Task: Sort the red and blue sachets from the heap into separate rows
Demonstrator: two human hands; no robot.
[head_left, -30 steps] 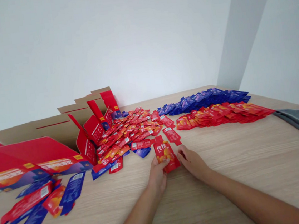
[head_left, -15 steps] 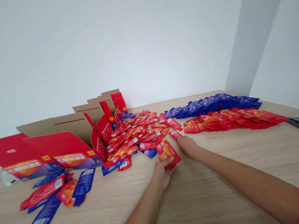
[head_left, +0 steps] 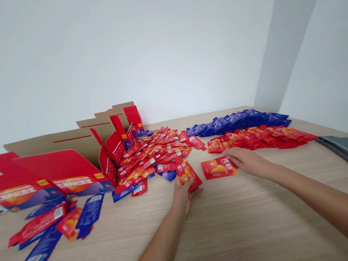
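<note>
My left hand [head_left: 181,194] is closed around a red sachet [head_left: 185,171] with an orange fruit print, tilted up above the table; whether more than one is in the grip I cannot tell. To its right, my right hand [head_left: 246,162] pinches one end of another red sachet [head_left: 218,168], its printed face up and its length lying sideways. Just beyond my left hand is a loose heap of red sachets [head_left: 157,151] with a few blue ones among them. Behind my right hand, red sachets [head_left: 263,138] overlap in a long row.
Blue sachets [head_left: 238,121] form another overlapping row at the back right. Open red cardboard boxes [head_left: 62,168] stand in a line at left, with several loose sachets [head_left: 51,230] before them. Grey cloth [head_left: 346,155] lies at the right edge. A wall rises behind the table.
My right hand has drawn a red sachet away from near the heap, to the right, and its printed face now shows. My left hand still holds its sachet. The view has shifted slightly.
</note>
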